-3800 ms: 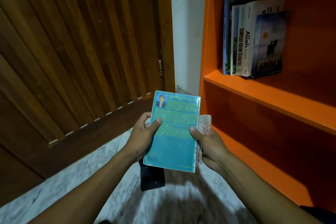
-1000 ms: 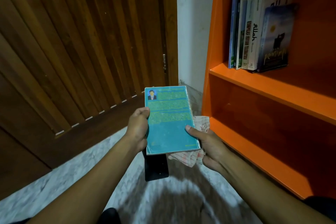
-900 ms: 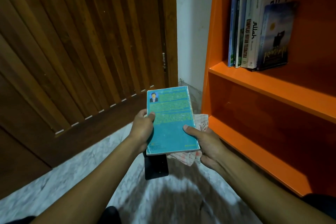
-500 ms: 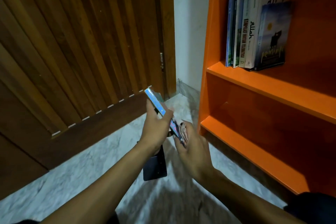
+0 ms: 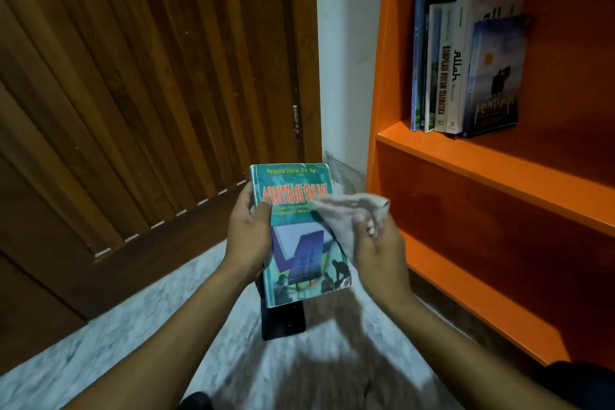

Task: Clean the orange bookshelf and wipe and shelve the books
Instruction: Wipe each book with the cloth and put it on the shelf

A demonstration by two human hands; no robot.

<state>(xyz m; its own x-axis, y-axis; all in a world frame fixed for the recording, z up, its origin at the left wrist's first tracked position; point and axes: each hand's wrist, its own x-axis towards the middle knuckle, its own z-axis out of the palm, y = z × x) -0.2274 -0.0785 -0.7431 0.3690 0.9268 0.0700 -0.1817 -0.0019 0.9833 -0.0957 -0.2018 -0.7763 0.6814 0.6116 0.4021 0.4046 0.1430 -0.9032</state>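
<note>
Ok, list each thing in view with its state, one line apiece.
Teal paperback book: front cover up, gripped by the left hand.
Pale crumpled cloth: pressed on the cover by the right hand.
Row of shelved books: upright on the orange bookshelf.
Brown slatted wooden door: shut.

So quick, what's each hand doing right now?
Left hand: closed on the teal book, thumb across its front cover.
Right hand: closed on a pale cloth, which lies against the cover.
</note>
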